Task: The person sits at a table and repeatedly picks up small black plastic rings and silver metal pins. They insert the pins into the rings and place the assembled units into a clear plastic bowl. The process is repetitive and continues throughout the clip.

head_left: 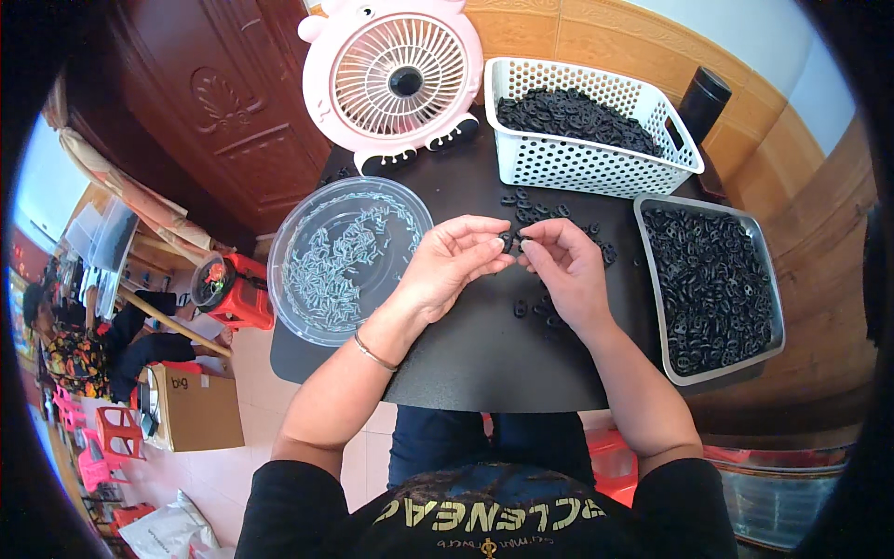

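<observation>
Both of my hands meet over the dark table (466, 363), fingertips almost touching. My left hand (452, 265) pinches a small black plastic piece (506, 241) between thumb and forefinger. Right beside it, my right hand (570, 270) closes thumb and fingers on another small dark piece, mostly covered by the fingertips. Loose black oval pieces (556, 211) with holes lie just beyond my hands. A few more black pieces (521, 308) rest on the table below them. Left of my left hand, a round clear tub (282, 303) holds many small silvery screws (321, 265).
A white perforated basket (596, 177) of black pieces stands at the back right. A metal tray (655, 289), also full of them, lies at the right edge. Behind are a pink fan (405, 82) and a black cylinder (705, 101). A person (79, 359) sits far left, beyond a red stool (247, 291).
</observation>
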### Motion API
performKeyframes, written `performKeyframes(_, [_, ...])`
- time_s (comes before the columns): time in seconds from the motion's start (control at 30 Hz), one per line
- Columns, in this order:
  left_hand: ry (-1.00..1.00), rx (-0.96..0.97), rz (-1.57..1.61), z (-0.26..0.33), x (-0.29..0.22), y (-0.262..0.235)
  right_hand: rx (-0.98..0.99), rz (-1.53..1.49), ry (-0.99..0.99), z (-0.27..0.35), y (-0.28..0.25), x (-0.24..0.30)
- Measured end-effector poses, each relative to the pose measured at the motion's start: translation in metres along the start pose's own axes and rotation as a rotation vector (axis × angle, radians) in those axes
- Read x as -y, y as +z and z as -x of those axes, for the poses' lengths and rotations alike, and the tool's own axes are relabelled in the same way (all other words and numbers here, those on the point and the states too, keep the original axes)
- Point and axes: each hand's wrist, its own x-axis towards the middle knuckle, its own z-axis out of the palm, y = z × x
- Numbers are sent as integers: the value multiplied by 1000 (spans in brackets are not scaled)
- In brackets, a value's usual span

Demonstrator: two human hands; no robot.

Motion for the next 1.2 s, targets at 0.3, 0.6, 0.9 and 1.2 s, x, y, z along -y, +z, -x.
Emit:
performKeyframes(0.3, [75,37,-86,0,3,3,-5,-36,24,0,-2,-4])
performKeyframes(0.6, [109,34,-93,-2,8,1,-20,-44,50,1,1,-1])
performKeyframes(0.9, [95,-5,-70,1,7,5,-42,-148,36,2,5,-7])
performKeyframes(1.2, [62,-5,38,0,11,7,-38,-184,30,1,5,-8])
